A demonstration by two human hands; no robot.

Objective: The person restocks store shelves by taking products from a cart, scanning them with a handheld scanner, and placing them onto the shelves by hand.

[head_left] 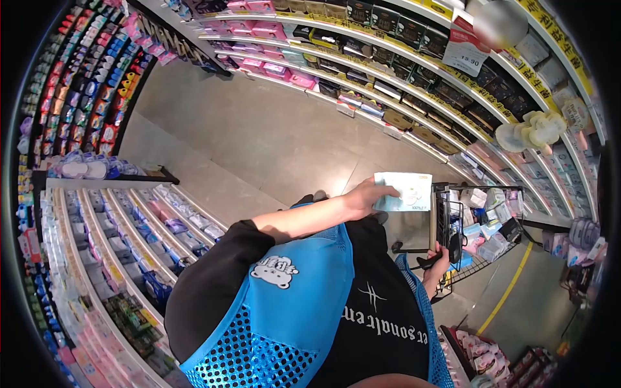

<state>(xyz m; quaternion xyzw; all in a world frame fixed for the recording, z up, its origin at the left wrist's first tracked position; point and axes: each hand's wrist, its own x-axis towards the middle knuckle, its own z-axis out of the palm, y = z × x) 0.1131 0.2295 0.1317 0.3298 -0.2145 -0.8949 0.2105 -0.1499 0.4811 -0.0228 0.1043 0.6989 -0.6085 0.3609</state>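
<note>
My left hand [366, 199] reaches across in front of my body, its fingers closed on a flat pale green-and-white packet [407, 192] with small printing. The packet is held up above the floor, just left of a black wire shopping cart [460, 278]. My right hand [440, 260] is wrapped round a black part at the near end of the cart handle [433, 223]; some fingers are hidden. Inside the cart lies a pile of packets [493, 242] in white, blue and pink wrapping.
Long shelves of boxed goods [388, 71] curve along the far side, with yellow strips and a price tag [467, 57]. Another stocked shelf [123, 239] stands close on my left. Grey floor [259, 123] runs between them. A yellow floor line [508, 291] passes beyond the cart.
</note>
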